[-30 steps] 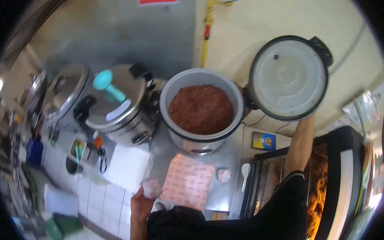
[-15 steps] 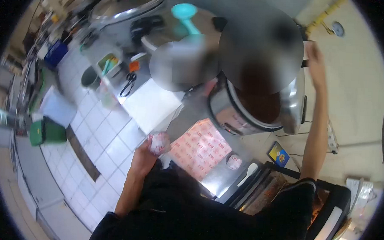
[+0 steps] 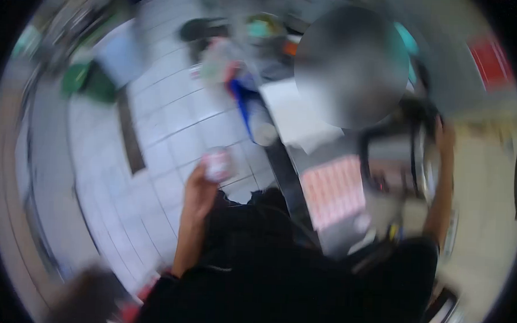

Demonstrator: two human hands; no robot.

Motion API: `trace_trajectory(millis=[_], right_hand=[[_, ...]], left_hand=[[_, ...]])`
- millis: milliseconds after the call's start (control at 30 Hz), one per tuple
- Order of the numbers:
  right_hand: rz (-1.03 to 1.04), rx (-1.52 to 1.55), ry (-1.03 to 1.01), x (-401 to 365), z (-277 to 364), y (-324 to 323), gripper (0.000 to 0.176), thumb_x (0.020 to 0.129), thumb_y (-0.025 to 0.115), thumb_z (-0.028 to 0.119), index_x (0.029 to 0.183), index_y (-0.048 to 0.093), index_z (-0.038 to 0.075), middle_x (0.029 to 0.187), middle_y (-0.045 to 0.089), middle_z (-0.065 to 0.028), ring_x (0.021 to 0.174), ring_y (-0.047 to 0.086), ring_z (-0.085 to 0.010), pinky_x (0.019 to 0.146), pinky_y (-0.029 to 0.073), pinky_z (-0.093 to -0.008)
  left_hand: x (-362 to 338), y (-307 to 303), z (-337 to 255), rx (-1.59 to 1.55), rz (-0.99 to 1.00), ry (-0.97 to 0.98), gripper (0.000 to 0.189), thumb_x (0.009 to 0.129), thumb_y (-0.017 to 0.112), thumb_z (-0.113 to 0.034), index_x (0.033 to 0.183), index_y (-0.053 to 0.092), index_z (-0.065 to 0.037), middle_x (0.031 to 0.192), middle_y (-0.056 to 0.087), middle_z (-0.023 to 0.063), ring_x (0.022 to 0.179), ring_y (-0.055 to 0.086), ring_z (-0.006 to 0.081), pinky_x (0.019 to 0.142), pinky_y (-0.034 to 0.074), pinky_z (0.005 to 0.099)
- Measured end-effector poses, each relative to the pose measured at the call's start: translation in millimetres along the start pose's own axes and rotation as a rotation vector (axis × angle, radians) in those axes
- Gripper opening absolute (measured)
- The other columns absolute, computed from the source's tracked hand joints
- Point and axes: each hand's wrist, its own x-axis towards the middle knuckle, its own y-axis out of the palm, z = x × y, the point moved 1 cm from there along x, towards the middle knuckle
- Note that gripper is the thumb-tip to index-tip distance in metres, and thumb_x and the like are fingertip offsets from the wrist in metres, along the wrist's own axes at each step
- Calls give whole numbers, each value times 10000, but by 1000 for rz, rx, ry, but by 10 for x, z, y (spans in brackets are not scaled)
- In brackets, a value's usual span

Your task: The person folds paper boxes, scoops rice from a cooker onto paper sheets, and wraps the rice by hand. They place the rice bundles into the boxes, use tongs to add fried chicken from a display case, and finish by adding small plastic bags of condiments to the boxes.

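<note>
My left hand (image 3: pixel 199 190) is closed around a round paper-wrapped ball (image 3: pixel 217 164), white with reddish print, held out above the tiled floor. At the right, my right hand (image 3: pixel 446 138) is beside the upper rim of a large silver cooker (image 3: pixel 391 156); blur hides what its fingers do. A stack of red-printed wrapping paper (image 3: pixel 333 191) lies on the counter in front of the cooker. Near its lower right corner sits a second small wrapped ball (image 3: pixel 361 222), with a white spoon (image 3: pixel 363 241) close by. A grey blurred disc covers part of the cooker area.
White sheets (image 3: pixel 298 114) lie on the counter beyond the printed paper. A blue and red bag-like item (image 3: pixel 243 106) is at the counter's left edge. On the white tiled floor (image 3: pixel 174 117) stands a green bin (image 3: pixel 92 82). A red sign (image 3: pixel 490 63) hangs on the wall.
My view has swung left, so the counter and cooker appear farther right. My left hand keeps the wrapped ball. My right hand is lower in view, still beside the cooker.
</note>
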Motion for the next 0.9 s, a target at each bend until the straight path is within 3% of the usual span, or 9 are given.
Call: trace_trajectory(millis=[167,267,333,367,533,667,733,867,900], right_hand=[[-938,-598,381,-1830,1613,256,504,790,764,119,1234,573,-26,1105,571,-234,973,586,-391,853,483,-453],[-895,-459,676,-3241,1552,1087,424,790,761,151,1124,594,-50,968,624,-196,970,599,-382,866,488,-471],[-564,-208,1240,-4236,1053,1773,612,787,797,358,1206,601,-43,1120,639,-242,1128,594,-393,953,486,-452],[-460,-151,1332,-4564,911,2011,733,770,781,482,1264,589,-24,1195,625,-259,1194,571,-403,1001,470,-453],[85,-157,1716,-4592,761,2276,1024,652,735,752,1331,584,0,1364,561,-254,1263,546,-431,1068,437,-479],[76,314,1602,-4772,418,2413,1031,534,884,620,1294,598,-15,1310,589,-248,1225,580,-364,1042,460,-417],[-133,32,1393,-4799,391,2512,897,530,929,505,1195,647,-27,1294,615,-216,1169,608,-316,1019,470,-399],[-10,687,1107,-4403,618,2212,829,670,885,434,1300,578,-8,1278,626,-142,1167,582,-280,1034,455,-390],[52,324,992,-4476,468,2396,765,744,847,385,1322,556,-23,1280,630,-147,1155,596,-288,1014,471,-390]], left_hand=[[88,-570,-533,3,47,-124,480,1030,518,-264,1401,449,32,1393,542,175,1286,518,280,1107,392,437],[44,-651,-628,84,-8,-213,459,1040,498,-253,1399,451,30,1401,535,176,1296,510,283,1101,395,430],[109,-703,-600,115,-23,-278,452,1043,491,-248,1398,453,28,1404,533,173,1299,507,283,1097,397,429],[136,-607,-549,130,-14,-313,451,1010,551,-238,1384,476,2,1419,528,159,1280,517,286,1091,395,444],[250,-113,-195,166,23,-361,462,1014,522,-248,1395,474,10,1418,528,162,1286,513,298,1101,385,463],[278,258,150,90,105,-379,517,999,524,-263,1418,444,29,1420,526,171,1305,499,312,1119,364,489],[275,262,240,29,141,-362,530,1014,503,-271,1433,415,41,1441,507,178,1333,476,315,1136,348,489],[118,324,27,63,60,-293,540,983,560,-291,1401,442,30,1413,535,177,1303,511,303,1134,362,468],[102,263,-57,23,33,-282,525,981,563,-281,1391,449,27,1403,544,177,1296,518,299,1131,368,464]])
